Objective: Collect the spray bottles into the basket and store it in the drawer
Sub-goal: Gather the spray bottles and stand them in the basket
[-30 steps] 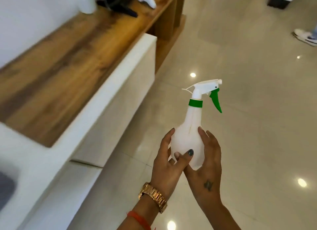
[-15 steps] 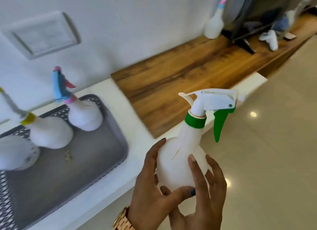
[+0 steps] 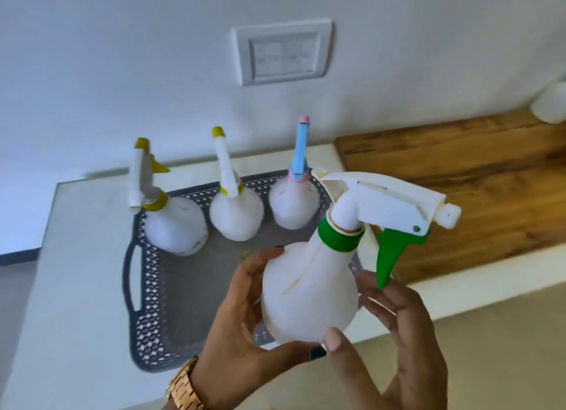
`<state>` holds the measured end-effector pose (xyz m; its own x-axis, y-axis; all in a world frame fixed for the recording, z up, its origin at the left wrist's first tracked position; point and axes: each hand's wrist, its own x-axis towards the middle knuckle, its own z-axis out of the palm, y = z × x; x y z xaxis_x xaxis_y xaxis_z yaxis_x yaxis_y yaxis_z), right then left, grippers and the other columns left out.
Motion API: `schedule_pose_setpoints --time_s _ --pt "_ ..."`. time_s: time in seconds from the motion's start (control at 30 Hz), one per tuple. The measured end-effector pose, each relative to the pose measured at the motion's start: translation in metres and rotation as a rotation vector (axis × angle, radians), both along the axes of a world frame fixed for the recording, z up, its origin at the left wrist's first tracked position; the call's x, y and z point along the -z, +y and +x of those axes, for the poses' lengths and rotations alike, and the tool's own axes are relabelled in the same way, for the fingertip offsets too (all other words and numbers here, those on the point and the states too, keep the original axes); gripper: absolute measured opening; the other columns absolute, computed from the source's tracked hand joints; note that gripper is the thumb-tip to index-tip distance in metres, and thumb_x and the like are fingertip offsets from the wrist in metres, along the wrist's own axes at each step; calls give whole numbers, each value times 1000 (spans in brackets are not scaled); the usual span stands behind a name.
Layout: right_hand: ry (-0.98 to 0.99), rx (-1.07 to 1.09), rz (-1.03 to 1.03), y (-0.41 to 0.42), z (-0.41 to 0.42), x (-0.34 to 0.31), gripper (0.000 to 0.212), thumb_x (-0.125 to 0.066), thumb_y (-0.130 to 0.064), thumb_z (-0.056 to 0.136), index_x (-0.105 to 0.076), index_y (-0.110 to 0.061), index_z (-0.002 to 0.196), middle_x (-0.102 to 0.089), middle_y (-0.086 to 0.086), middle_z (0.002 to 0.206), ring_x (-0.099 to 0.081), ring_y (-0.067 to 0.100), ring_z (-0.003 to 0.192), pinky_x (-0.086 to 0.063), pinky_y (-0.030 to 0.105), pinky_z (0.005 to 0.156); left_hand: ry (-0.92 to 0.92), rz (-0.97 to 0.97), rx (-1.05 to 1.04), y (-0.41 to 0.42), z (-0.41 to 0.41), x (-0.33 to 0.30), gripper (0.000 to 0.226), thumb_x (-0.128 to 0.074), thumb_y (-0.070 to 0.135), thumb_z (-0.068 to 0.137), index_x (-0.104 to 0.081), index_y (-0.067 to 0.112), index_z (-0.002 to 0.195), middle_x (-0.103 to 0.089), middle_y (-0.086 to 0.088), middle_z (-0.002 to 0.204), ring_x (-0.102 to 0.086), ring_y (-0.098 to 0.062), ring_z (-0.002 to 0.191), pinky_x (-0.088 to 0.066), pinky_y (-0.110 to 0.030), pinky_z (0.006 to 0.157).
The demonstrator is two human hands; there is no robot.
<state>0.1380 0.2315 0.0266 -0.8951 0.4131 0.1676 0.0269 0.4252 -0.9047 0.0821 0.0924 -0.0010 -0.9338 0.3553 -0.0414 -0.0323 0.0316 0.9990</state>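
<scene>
A white spray bottle with a green collar and trigger is held upright between both hands above the near right part of the grey perforated basket. My left hand cups its left side and base. My right hand grips its right side. Three more white spray bottles stand in the basket's far half: two with yellow collars and one with a blue and pink head.
The basket rests on a white counter against a white wall with a switch plate. A wooden shelf top runs to the right, with a white object at its far end. Beige floor lies below.
The view has swung left from the floor to the counter. The green bottle, held in both hands throughout, now hangs over the basket, which shows in full with three bottles in it.
</scene>
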Motion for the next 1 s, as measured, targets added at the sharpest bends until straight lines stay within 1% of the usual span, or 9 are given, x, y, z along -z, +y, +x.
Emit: schedule_pose_setpoints --time_s 0.07,0.23,0.37,0.43,0.53,0.6,0.77,0.87,1.0 --pt "-24 -75 57 -16 -13 -6 62 -65 -53 57 -56 -30 114 -61 -16 111 -58 6 103 -40 2 81 40 7 -112 -16 1 -1 82 -85 29 48 -44 45 117 -57 19 125 -59 -7 111 -52 -21 80" --pt "-49 -225 106 -56 -37 -10 74 -65 -61 56 -51 -37 125 -54 -20 124 -48 -5 114 -32 -2 87 93 16 -273 -54 3 3 80 -86 42 51 -42 43 118 -56 17 127 -59 -8 113 -52 -21 82" --pt "-19 -294 101 -76 -50 -4 58 -73 -47 59 -46 -48 111 -54 -22 111 -41 -25 105 -26 -9 81 142 -138 -209 -91 -4 11 88 -88 26 49 -39 42 120 -53 19 127 -56 -8 114 -51 -23 88" --pt "-42 -377 56 -82 -56 2 48 -75 -42 62 -50 -53 102 -57 -30 102 -46 -20 102 -29 -7 79 178 -261 -167 -108 -11 15 90 -88 30 49 -37 46 121 -49 22 127 -53 -9 116 -49 -24 91" --pt "-86 -411 116 -96 -62 17 34 -67 -55 63 -49 -62 91 -51 -50 100 -42 -25 100 -25 -10 78 229 -395 -125 -127 -19 19 84 -79 43 54 -33 49 124 -46 27 128 -48 -7 118 -41 -15 96" --pt "-35 -375 196 -107 -66 23 45 -70 -52 62 -44 -66 96 -41 -58 103 -39 -26 98 -25 -10 81 286 -499 -103 -134 -24 21 83 -76 47 58 -34 44 129 -45 27 131 -45 -3 119 -36 -12 97" --pt "147 -286 284 -127 -74 36 49 -74 -39 62 -47 -36 102 -48 -31 95 -58 16 85 -51 24 77 451 -830 -70 -149 -33 29 88 -80 44 56 -43 26 133 -53 6 131 -44 -18 118 -38 -36 94" --pt "97 -259 314 -137 -71 45 47 -74 -40 65 -48 -30 103 -52 -20 92 -58 23 82 -47 21 69 477 -967 -44 -155 -36 32 88 -81 42 53 -48 23 131 -59 1 129 -48 -32 118 -35 -43 86" --pt "-5 -268 410 -144 -67 63 54 -87 -25 59 -60 -15 105 -68 2 97 -61 30 86 -48 26 66 462 -1065 26 -158 -40 39 88 -81 36 51 -49 21 131 -60 0 129 -40 -40 128 -29 -55 96"
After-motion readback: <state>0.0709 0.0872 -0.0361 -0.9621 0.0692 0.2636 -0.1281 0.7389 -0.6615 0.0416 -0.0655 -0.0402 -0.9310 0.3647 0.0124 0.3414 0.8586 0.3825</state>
